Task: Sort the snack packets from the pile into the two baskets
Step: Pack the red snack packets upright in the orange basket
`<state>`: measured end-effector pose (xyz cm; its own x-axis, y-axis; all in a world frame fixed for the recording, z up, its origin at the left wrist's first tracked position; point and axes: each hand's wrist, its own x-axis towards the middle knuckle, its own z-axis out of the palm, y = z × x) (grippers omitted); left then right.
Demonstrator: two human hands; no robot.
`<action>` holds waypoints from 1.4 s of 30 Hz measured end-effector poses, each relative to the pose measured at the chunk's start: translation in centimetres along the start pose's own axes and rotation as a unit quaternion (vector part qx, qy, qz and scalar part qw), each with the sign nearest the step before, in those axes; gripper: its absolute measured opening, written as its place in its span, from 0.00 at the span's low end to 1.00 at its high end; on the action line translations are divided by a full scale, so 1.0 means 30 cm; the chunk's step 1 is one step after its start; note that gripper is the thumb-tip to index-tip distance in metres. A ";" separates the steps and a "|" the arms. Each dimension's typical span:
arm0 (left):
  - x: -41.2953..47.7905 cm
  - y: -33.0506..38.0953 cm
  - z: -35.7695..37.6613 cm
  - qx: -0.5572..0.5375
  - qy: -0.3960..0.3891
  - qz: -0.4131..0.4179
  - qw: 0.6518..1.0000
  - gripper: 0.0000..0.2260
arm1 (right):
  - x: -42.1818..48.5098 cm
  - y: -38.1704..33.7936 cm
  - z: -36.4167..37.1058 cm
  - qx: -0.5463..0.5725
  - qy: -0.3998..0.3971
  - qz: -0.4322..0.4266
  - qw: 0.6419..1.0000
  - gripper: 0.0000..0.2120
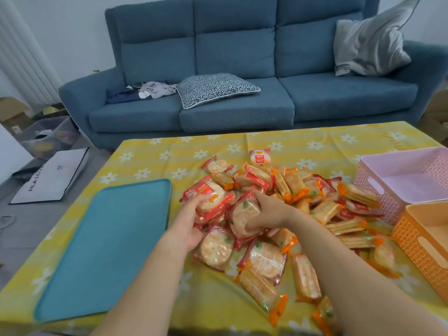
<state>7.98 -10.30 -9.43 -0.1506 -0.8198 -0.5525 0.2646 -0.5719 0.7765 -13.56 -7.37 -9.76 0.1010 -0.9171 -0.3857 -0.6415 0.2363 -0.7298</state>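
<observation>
A pile of snack packets covers the middle of the table: round rice crackers in red wrappers and long crackers in orange-trimmed wrappers. My left hand grips a red round-cracker packet at the pile's left edge. My right hand holds another red round-cracker packet beside it. A pink basket stands at the right, and an orange basket sits in front of it. Both baskets look bare inside.
A teal tray lies on the left of the yellow flowered tablecloth. A blue sofa with cushions stands behind the table. Boxes and a white bag lie on the floor at left.
</observation>
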 end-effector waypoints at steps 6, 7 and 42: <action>-0.001 0.002 0.085 -0.015 -0.011 -0.010 1.000 0.19 | -0.021 0.017 -0.003 -0.004 0.059 -0.051 0.997 0.46; -0.002 0.010 0.091 -0.011 -0.014 0.010 1.000 0.20 | -0.032 0.015 -0.007 0.010 0.067 -0.068 0.995 0.45; -0.135 -0.591 1.159 0.639 -0.226 0.403 0.615 0.20 | -0.875 0.690 -0.597 -0.091 0.409 0.230 0.878 0.17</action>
<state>-29.23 2.14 -10.43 -0.7866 -0.6118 0.0835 -0.4955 0.7061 0.5059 -43.11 15.86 -4.64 -0.7332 -0.6794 -0.0278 -0.5899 0.6559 -0.4711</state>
